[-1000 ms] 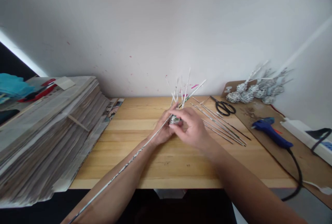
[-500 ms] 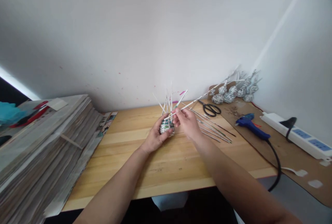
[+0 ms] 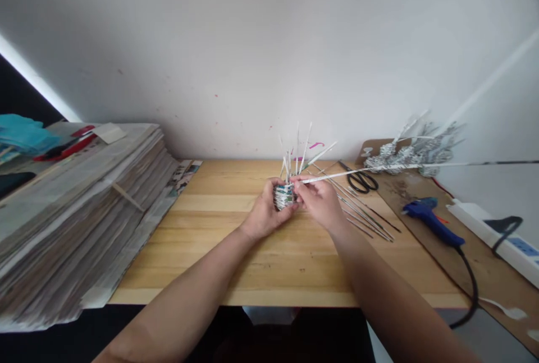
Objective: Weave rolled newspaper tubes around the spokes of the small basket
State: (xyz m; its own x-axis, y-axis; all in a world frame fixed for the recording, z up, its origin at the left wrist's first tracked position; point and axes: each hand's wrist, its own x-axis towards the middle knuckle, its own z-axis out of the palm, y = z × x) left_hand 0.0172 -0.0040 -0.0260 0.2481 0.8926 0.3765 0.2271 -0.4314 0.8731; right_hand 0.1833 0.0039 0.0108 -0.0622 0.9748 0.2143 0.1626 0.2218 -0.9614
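Wooden counter spanning the frame centre, butted against a white wall.

Tall stack of newspapers at 9 o'clock, overhanging the counter's left edge; teal cloth on top at the far left.

Brown cardboard sheet at 3 o'clock, carrying a blue glue gun with black cord, and a white power strip beyond it.

Cluster of finished woven pieces at 2 o'clock, against the wall, spokes sticking out.

Black scissors at 1 o'clock, lying flat just beside a fan of loose paper rods on the counter.

Small woven basket at counter centre, roughly 12 o'clock from the wrists, held just above the surface; upright spokes rising from its rim.

Left hand cupped around the basket from the left side and below, fingers curled against its wall.

Right hand touching the basket at its right side, thumb and forefinger pinching a long paper rod at the rim; rod running out toward 3 o'clock, past the scissors and off the right edge.
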